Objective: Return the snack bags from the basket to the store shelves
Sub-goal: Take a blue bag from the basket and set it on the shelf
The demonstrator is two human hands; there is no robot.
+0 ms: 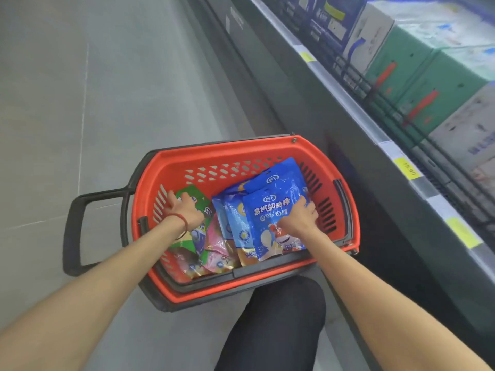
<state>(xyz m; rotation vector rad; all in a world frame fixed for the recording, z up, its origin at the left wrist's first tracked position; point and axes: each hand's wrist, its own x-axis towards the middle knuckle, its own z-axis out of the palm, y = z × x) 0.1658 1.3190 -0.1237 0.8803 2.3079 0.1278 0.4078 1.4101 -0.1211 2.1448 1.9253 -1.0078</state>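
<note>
An orange-red basket (227,152) with a black frame stands on the floor in front of me. Inside it lie several snack bags: blue ones (270,210) on the right, a green one (197,199) on the left, and pink ones (217,234) between them. My left hand (182,208) rests on the green bag with its fingers curled over the bag's top edge. My right hand (300,218) grips the right edge of the front blue bag. The store shelf (356,113) runs along the right, its edge above the basket.
A black pull handle (73,231) sticks out from the basket's left side. Green, white and dark boxes (417,70) fill the shelf, with yellow price tags (407,168) on its rail. My dark-trousered knee (284,317) is just below the basket. Grey tiled floor (80,103) extends to the left.
</note>
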